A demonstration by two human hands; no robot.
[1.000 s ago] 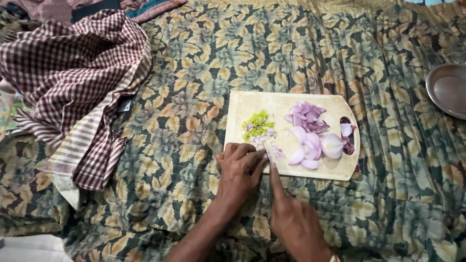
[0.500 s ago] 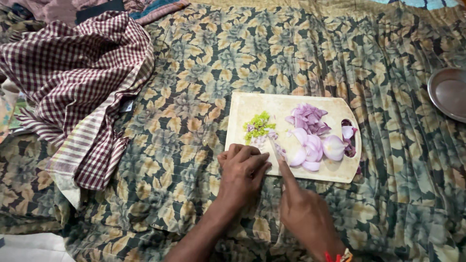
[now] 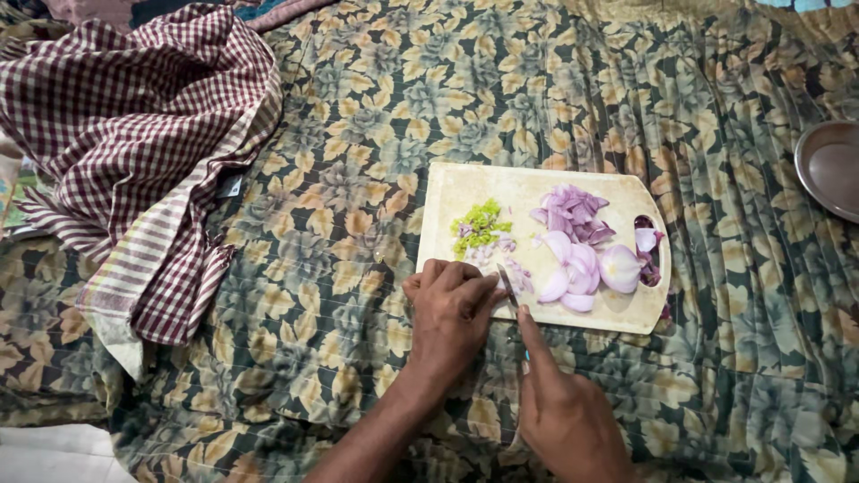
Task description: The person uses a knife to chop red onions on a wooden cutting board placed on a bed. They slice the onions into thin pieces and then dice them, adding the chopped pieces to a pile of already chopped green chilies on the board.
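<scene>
A pale cutting board (image 3: 465, 188) lies on a leaf-patterned cloth. On it are a small heap of chopped green chilli (image 3: 479, 225), chopped purple onion (image 3: 573, 213) and larger onion pieces (image 3: 582, 268). My left hand (image 3: 450, 315) is curled at the board's near-left edge, fingertips pressing on small onion bits (image 3: 517, 275). My right hand (image 3: 564, 411) grips a knife (image 3: 508, 288), index finger stretched along its back, the blade resting just beside my left fingertips.
A crumpled maroon checked cloth (image 3: 134, 134) lies at the left. A round steel plate (image 3: 828, 170) sits at the right edge. The leaf-patterned cloth (image 3: 358, 116) covers the whole surface.
The knife blade rose toward the onion pieces and has come back down beside my left fingers. My right hand has shifted slightly right and back. The view has tilted a little.
</scene>
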